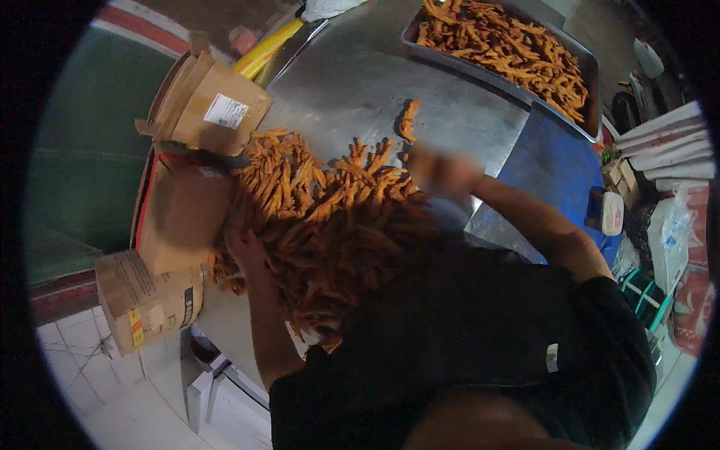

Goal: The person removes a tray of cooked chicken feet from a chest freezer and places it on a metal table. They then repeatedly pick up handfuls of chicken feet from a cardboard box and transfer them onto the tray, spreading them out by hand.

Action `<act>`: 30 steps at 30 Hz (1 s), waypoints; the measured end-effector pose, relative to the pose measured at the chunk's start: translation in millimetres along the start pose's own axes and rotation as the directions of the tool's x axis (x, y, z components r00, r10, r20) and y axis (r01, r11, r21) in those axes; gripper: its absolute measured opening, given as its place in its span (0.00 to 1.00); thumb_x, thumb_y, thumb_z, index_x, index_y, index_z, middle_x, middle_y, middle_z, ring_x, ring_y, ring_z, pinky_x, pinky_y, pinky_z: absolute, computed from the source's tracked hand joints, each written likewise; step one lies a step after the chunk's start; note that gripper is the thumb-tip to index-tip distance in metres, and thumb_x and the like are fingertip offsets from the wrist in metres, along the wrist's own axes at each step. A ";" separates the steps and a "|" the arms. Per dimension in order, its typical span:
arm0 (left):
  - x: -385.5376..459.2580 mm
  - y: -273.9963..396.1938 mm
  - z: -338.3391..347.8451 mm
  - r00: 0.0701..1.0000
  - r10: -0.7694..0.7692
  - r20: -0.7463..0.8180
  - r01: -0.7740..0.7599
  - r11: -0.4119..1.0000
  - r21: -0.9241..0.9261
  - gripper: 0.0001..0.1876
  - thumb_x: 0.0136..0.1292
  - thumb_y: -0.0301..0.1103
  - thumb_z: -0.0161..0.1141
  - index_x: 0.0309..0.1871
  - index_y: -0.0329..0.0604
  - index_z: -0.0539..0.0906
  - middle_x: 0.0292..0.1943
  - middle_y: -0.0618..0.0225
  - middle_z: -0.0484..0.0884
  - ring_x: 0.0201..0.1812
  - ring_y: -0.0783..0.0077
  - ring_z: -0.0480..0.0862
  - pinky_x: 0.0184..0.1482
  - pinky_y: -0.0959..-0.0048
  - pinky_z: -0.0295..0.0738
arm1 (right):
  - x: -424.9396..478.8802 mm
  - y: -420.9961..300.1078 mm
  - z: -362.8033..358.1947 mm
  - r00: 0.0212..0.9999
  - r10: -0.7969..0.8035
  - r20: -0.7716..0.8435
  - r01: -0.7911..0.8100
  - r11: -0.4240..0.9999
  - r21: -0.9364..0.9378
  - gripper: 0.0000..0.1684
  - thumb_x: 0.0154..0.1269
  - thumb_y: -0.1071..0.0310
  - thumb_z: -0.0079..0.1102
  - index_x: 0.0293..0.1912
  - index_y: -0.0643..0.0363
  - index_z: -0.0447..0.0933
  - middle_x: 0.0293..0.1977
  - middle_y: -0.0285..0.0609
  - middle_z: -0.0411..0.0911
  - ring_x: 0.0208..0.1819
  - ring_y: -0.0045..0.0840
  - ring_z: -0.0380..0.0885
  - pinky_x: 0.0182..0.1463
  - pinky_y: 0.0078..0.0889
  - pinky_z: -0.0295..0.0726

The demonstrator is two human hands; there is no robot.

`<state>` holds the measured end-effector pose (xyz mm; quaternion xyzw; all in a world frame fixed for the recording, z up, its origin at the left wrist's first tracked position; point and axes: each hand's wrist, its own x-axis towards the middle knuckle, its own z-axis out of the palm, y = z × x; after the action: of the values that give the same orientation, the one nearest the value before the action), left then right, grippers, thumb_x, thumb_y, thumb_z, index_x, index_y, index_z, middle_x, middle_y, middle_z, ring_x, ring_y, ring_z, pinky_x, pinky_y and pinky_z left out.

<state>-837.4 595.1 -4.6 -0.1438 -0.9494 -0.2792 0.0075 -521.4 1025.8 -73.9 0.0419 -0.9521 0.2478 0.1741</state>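
A large pile of orange-brown fried dough twists or similar stick-shaped pieces [337, 208] covers the near part of a metal table [349, 84]. My left hand [245, 247] lies at the left edge of the pile, in shadow; its fingers are hard to make out. My right hand [455, 171] is at the pile's right edge, blurred, with an orange-brown patch at its fingers that could be a piece. One single piece [409, 121] lies apart on the metal, just beyond my right hand. A deep metal tray [467, 64] at the far right is heaped with the same pieces.
Cardboard boxes [194, 101] stand along the table's left side, with another box [149, 298] lower down. A yellow roll [270, 48] lies beyond them. A blue surface [540, 169] adjoins the table at right, with a white and red object [612, 214] on its edge.
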 end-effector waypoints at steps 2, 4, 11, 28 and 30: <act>19.1 6.3 -3.4 0.989 0.137 0.059 -0.143 0.985 0.095 0.28 0.62 0.40 0.57 0.63 0.41 0.67 0.59 0.51 0.68 0.62 0.52 0.67 0.60 0.58 0.64 | -9.7 11.7 -0.4 1.000 -0.011 -0.014 0.013 0.995 0.103 0.17 0.69 0.62 0.43 0.52 0.58 0.72 0.46 0.44 0.73 0.46 0.29 0.74 0.51 0.31 0.72; 45.2 -14.8 3.8 0.966 0.189 0.175 -0.214 0.967 0.140 0.31 0.62 0.46 0.57 0.65 0.42 0.64 0.63 0.51 0.64 0.64 0.51 0.63 0.62 0.57 0.62 | -20.7 31.0 3.6 0.999 -0.020 0.036 0.012 0.980 0.197 0.18 0.69 0.61 0.43 0.53 0.58 0.71 0.46 0.44 0.73 0.46 0.29 0.74 0.52 0.31 0.72; 145.0 -26.5 76.2 0.874 -0.394 0.284 0.358 0.918 0.169 0.42 0.60 0.65 0.47 0.69 0.43 0.57 0.69 0.52 0.56 0.69 0.52 0.57 0.66 0.57 0.56 | -41.1 82.9 6.3 0.956 0.209 0.207 -0.269 0.903 0.333 0.21 0.71 0.61 0.42 0.59 0.60 0.65 0.54 0.44 0.69 0.55 0.29 0.69 0.59 0.33 0.67; 112.1 56.5 71.8 0.763 -0.086 0.641 0.037 0.995 0.089 0.42 0.60 0.66 0.48 0.68 0.43 0.60 0.66 0.53 0.62 0.66 0.54 0.62 0.65 0.60 0.58 | 18.1 35.0 32.7 0.754 0.317 0.575 -0.276 0.948 -0.161 0.23 0.64 0.48 0.48 0.46 0.56 0.75 0.41 0.43 0.76 0.45 0.39 0.73 0.49 0.40 0.72; 104.5 67.2 69.4 0.691 -0.088 0.718 0.114 0.993 0.012 0.43 0.59 0.63 0.53 0.69 0.42 0.59 0.68 0.54 0.60 0.67 0.56 0.61 0.65 0.61 0.57 | 44.9 -2.5 21.3 0.690 0.446 0.570 -0.553 0.833 0.018 0.27 0.61 0.43 0.50 0.48 0.56 0.76 0.46 0.45 0.75 0.49 0.40 0.73 0.53 0.41 0.71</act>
<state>-914.4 714.0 -17.8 -0.1888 -0.8789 -0.2170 -0.3805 -569.6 1013.6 -74.3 -0.1351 -0.9080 0.3524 -0.1820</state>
